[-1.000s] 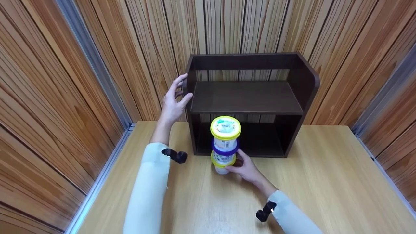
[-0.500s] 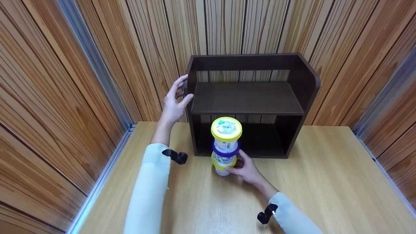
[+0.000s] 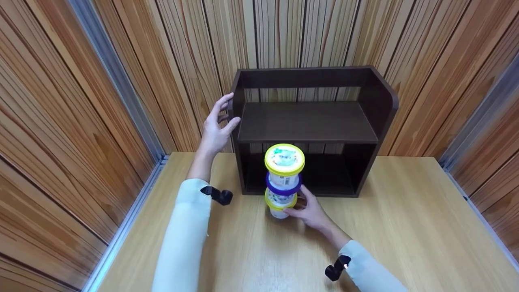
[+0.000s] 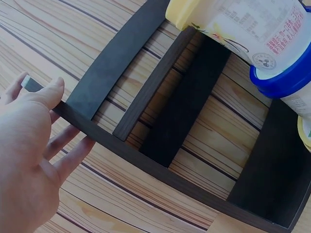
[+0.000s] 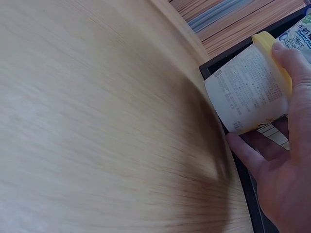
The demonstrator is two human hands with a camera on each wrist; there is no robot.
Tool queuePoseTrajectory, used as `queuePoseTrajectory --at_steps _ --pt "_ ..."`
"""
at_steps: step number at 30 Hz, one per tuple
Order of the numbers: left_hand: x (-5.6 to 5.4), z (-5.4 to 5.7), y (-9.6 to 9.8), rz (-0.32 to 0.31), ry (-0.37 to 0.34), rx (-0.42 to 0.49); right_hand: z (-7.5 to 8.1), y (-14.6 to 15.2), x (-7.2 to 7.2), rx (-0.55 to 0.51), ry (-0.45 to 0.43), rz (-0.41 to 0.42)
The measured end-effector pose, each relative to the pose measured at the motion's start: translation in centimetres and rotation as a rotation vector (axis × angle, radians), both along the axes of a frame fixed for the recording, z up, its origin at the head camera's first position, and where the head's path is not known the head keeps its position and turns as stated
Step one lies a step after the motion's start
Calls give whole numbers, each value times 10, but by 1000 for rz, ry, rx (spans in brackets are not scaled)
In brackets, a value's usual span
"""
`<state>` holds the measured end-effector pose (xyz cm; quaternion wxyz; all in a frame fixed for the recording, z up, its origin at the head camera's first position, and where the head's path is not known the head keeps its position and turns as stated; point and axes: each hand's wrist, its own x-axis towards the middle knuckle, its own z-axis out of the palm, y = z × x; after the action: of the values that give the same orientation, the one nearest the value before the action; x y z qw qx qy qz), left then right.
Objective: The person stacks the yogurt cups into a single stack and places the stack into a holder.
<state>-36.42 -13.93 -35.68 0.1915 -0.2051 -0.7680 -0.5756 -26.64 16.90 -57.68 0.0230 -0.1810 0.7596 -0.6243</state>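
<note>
Three white tubs stand stacked in front of the dark brown shelf (image 3: pixel 308 121): a yellow-lidded top tub (image 3: pixel 284 160), a purple-lidded middle tub (image 3: pixel 282 197) and a yellow-lidded lowest tub (image 3: pixel 279 213). My right hand (image 3: pixel 311 211) grips the stack low down from the right. In the right wrist view, its thumb presses by the yellow lid of the lowest tub (image 5: pixel 248 85), with fingers around the far side. That tub's base looks raised, its shadow lying apart on the table. My left hand (image 3: pixel 215 134) holds the shelf's left side panel, thumb and fingers on opposite faces (image 4: pixel 36 126).
The shelf has an upper board and a lower compartment (image 3: pixel 324 174), and stands at the back of a light wooden table (image 3: pixel 397 227). Wood-patterned walls (image 3: pixel 304 32) close in behind and at both sides. Black wrist cameras (image 3: pixel 221 196) sit on both sleeves.
The tub stack and my right hand have shifted slightly to the right. My left hand keeps its hold on the shelf panel, and the shelf stays in place.
</note>
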Motion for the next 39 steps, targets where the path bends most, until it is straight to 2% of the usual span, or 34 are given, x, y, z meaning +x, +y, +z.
queuePoseTrajectory --at_steps 5,15,30,39 --pt "2 4 -1 -6 -19 -16 4 3 2 -5 12 24" --pt "4 9 0 -17 -2 -68 14 5 7 -22 18 43" --pt "2 5 2 -24 -17 8 41 15 21 -50 59 66" --pt "1 4 1 -24 -1 7 57 26 24 0 143 34"
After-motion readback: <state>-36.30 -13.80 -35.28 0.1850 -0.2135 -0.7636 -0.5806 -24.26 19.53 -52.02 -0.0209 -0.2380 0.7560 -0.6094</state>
